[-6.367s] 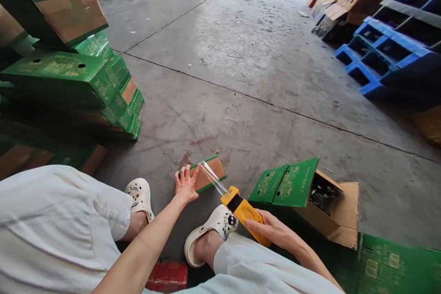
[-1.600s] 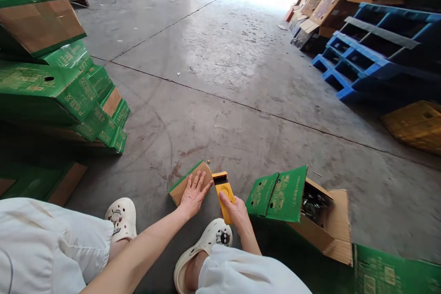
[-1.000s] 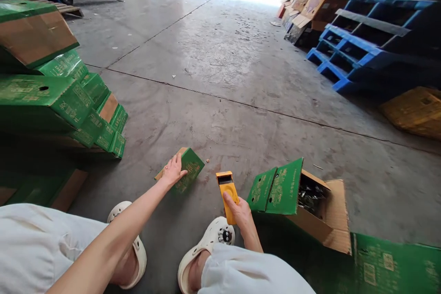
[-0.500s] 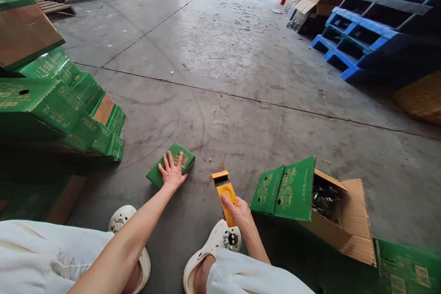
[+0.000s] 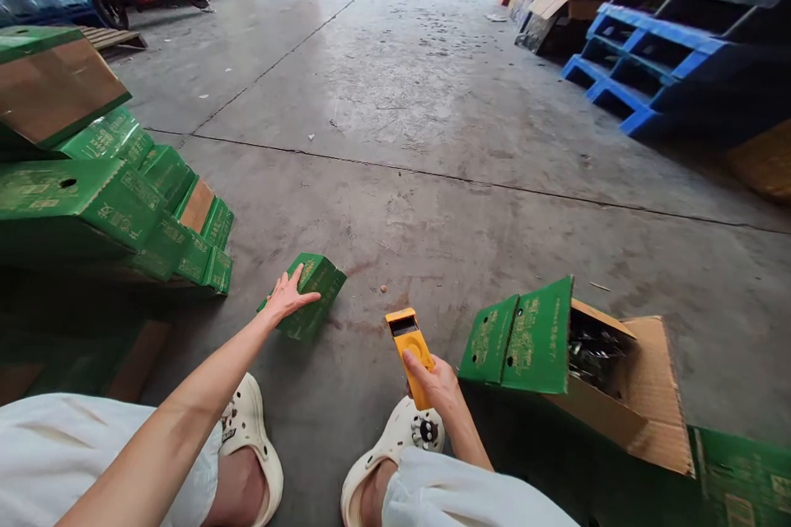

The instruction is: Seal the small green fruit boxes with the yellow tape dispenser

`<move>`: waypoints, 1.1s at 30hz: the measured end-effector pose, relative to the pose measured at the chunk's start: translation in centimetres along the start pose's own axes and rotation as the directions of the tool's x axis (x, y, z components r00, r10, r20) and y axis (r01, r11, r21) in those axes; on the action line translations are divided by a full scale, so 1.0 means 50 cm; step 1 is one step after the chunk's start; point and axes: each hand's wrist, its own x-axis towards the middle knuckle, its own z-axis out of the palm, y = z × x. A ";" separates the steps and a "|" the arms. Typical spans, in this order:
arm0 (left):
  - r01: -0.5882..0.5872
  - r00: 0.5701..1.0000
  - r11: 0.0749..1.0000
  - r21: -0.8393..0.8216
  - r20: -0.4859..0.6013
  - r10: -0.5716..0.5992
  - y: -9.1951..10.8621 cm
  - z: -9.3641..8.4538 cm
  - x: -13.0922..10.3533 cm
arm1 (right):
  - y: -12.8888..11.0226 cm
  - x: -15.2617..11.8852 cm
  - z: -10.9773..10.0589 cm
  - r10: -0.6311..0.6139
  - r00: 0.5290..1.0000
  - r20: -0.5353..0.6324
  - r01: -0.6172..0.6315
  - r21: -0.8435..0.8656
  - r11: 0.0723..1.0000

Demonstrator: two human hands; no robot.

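On grey concrete [image 5: 445,239], our splayed left hand [image 5: 284,297] seemingly steadies a green carton [image 5: 314,311]. Our right hand [image 5: 440,385] clasps a yellow plastic tool [image 5: 409,336].

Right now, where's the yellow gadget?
Low in the head view, just right of centre, the right hand holds the yellow gadget, between the small green box and the open carton.

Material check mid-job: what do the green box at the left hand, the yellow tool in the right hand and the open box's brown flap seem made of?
Green box: likely printed cardboard, faintly glossy; straight folded edges suggest it.
Yellow tool: probably smooth hard plastic, given its even colour and rounded relief.
Brown flap: matt, unprinted corrugated cardboard, judging by its ridges.
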 end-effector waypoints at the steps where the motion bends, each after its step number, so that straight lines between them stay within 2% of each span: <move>1: 0.015 1.000 1.000 -0.009 -0.006 -0.015 -0.014 0.004 -0.007 | -0.003 0.000 0.001 -0.011 1.000 0.012 0.011 -0.009 1.000; 6: 0.091 0.994 0.989 -0.112 -0.051 -0.098 -0.067 0.030 -0.049 | -0.026 -0.008 0.011 -0.054 0.993 0.105 0.054 0.005 0.999; 9: 0.078 0.979 0.978 -0.191 -0.169 -0.111 -0.080 0.056 -0.080 | -0.047 -0.024 0.016 -0.063 0.990 0.127 0.064 -0.007 0.998; 11: 0.082 0.950 0.962 -0.262 -0.271 -0.155 -0.082 0.084 -0.106 | -0.060 -0.036 0.017 -0.059 0.990 0.131 0.064 -0.031 0.998; 14: 0.114 0.882 0.900 -0.422 -0.374 -0.287 -0.077 0.129 -0.142 | -0.068 -0.049 0.017 -0.059 0.987 0.151 0.064 -0.029 0.998; 17: 0.141 0.836 0.782 -0.607 -0.350 -0.422 -0.075 0.158 -0.165 | -0.060 -0.048 0.018 -0.065 0.983 0.172 0.070 -0.022 0.997; 22: 0.053 0.846 0.486 -0.872 -0.220 -0.487 -0.081 0.154 -0.166 | -0.033 -0.026 0.028 -0.051 0.986 0.158 0.054 -0.015 0.998; 24: 0.044 0.853 0.443 -0.895 -0.198 -0.483 -0.086 0.140 -0.159 | -0.024 -0.019 0.033 -0.058 0.988 0.141 0.061 -0.018 0.998; 27: 0.088 0.856 0.512 -0.855 -0.199 -0.478 -0.094 0.109 -0.143 | -0.016 -0.014 0.037 -0.086 0.989 0.122 0.088 -0.016 0.996; 29: 0.155 0.841 0.631 -0.760 -0.234 -0.488 -0.097 0.086 -0.130 | -0.014 -0.013 0.035 -0.085 0.988 0.130 0.088 -0.017 0.996; 31: 0.231 0.821 0.788 -0.571 -0.320 -0.473 -0.097 0.062 -0.113 | -0.015 -0.013 0.032 -0.064 0.988 0.143 0.068 -0.028 0.997; 33: 0.270 0.831 0.911 -0.310 -0.403 -0.384 -0.092 0.038 -0.094 | -0.018 -0.014 0.028 -0.043 0.989 0.144 0.049 -0.041 0.998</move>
